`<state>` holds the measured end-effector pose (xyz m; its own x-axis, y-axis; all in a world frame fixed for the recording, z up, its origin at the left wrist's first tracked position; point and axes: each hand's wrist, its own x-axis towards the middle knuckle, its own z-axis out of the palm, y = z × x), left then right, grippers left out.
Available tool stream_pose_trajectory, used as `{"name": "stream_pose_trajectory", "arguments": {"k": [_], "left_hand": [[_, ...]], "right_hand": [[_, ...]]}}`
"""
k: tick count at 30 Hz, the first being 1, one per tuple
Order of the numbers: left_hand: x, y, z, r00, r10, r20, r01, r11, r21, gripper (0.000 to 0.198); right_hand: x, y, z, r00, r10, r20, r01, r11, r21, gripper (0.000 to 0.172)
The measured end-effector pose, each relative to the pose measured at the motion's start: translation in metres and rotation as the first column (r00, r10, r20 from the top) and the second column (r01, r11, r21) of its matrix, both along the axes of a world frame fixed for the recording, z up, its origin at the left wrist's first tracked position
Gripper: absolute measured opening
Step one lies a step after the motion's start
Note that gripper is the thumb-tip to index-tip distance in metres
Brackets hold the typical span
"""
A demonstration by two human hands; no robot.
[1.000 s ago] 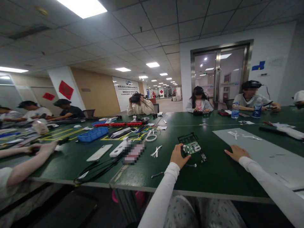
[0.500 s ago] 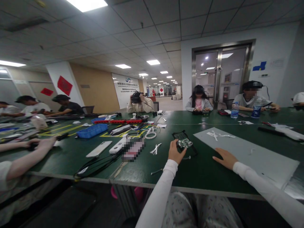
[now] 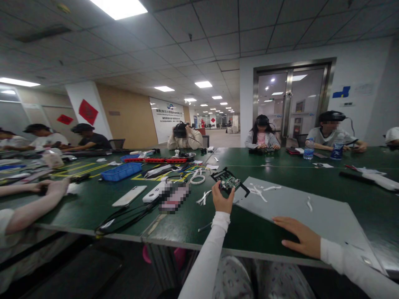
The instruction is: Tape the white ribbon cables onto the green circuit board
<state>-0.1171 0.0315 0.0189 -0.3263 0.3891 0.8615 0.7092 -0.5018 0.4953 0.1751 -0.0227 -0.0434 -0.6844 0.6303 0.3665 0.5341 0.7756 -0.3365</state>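
Note:
My left hand (image 3: 222, 198) is closed on a green circuit board (image 3: 230, 183) that sits with a black frame (image 3: 242, 189), held tilted above the table. How the board and frame are joined I cannot make out. Fingers stretched out, my right hand (image 3: 299, 236) rests on the near edge of a grey sheet (image 3: 289, 201), holding nothing. White strips (image 3: 258, 192) lie on the sheet's far left part. More white strips (image 3: 204, 198) are on the green table, left of my left hand.
Left of me are a white phone (image 3: 130, 196), a white power strip (image 3: 156, 192), black cables (image 3: 124, 216) and a blue tray (image 3: 121, 171). A roll of white cable (image 3: 197, 177) lies beyond. A co-worker's arm (image 3: 34, 207) reaches in at far left. Bottles (image 3: 309, 148) stand at back right.
My left hand has moved left and a little up with the board and black frame. The grey sheet has shifted left and nearer. My right hand has come nearer, onto its edge.

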Motion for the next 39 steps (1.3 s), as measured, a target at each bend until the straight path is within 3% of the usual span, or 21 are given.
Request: {"name": "stream_pose_trajectory", "arguments": {"k": [6, 10, 15, 19, 24, 27, 32, 36, 39], "left_hand": [[0.002, -0.001, 0.006, 0.996, -0.067, 0.063, 0.07, 0.997, -0.045, 0.053], [0.014, -0.002, 0.01, 0.946, -0.235, 0.223, 0.264, 0.958, -0.11, 0.053], [0.035, -0.007, 0.01, 0.768, -0.445, 0.461, 0.601, 0.749, -0.278, 0.051], [0.048, -0.013, 0.006, 0.721, -0.483, 0.497, 0.68, 0.629, -0.376, 0.05], [0.059, -0.015, -0.004, 0.705, -0.46, 0.54, 0.705, 0.539, -0.461, 0.048], [0.06, -0.014, -0.014, 0.741, -0.438, 0.51, 0.67, 0.534, -0.515, 0.049], [0.057, -0.016, -0.026, 0.817, -0.461, 0.346, 0.564, 0.518, -0.643, 0.053], [0.06, -0.017, -0.022, 0.882, -0.471, 0.015, 0.333, 0.601, -0.726, 0.053], [0.064, -0.015, -0.018, 0.861, -0.488, -0.144, 0.236, 0.634, -0.736, 0.055]], "right_hand": [[-0.009, -0.044, 0.005, 0.991, 0.133, -0.021, -0.13, 0.987, 0.093, 0.057], [-0.016, -0.058, 0.006, 0.982, 0.191, 0.0, -0.189, 0.97, 0.152, 0.048], [-0.022, -0.054, 0.009, 0.975, 0.22, 0.021, -0.22, 0.956, 0.194, 0.046], [-0.025, -0.046, 0.016, 0.964, 0.264, 0.026, -0.264, 0.948, 0.176, 0.048], [-0.029, -0.044, 0.023, 0.971, 0.236, 0.032, -0.238, 0.962, 0.13, 0.052], [-0.031, -0.049, 0.02, 0.985, 0.174, 0.015, -0.175, 0.976, 0.133, 0.051], [-0.022, -0.052, 0.02, 0.973, 0.047, -0.227, -0.026, 0.995, 0.094, 0.029], [-0.001, -0.024, 0.043, 0.865, -0.177, -0.469, 0.133, 0.983, -0.125, 0.025], [0.018, 0.022, 0.056, 0.815, -0.392, -0.427, 0.318, 0.918, -0.236, 0.031]]}}
